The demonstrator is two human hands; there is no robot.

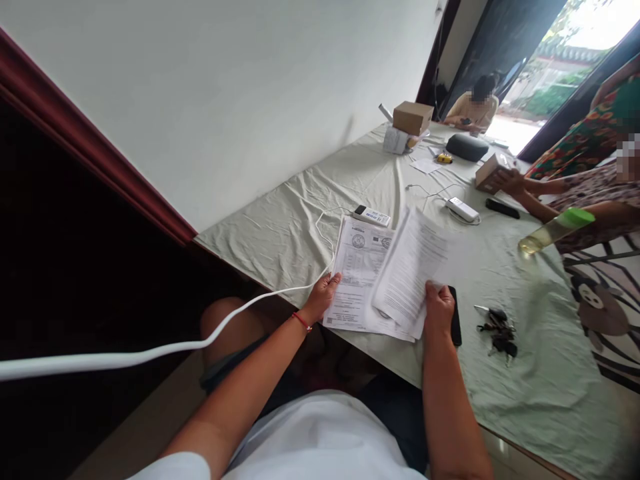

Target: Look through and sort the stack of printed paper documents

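Observation:
Several printed paper sheets (pixel 357 273) lie at the table's near edge, slightly raised. My left hand (pixel 324 297), with a red string on its wrist, pinches their left edge between thumb and fingers. On the right, my right hand (pixel 439 308) grips the side of a turned-up printed page (pixel 413 273), which is bent and partly blurred. Part of a dark phone (pixel 455 317) shows beside that hand. Just beyond the papers sits a white power bank (pixel 371 215) with a dark end, and a white cable (pixel 250 303) runs past my left hand.
A key bunch (pixel 497 330) lies on the cloth-covered table (pixel 545 387). Farther right are a green-lidded bottle (pixel 555 233), a white charger (pixel 463 209) and a black case (pixel 503 208). A person's hands hold a box (pixel 493 172). Behind stand a cardboard box (pixel 413 118) and another seated person (pixel 473 110).

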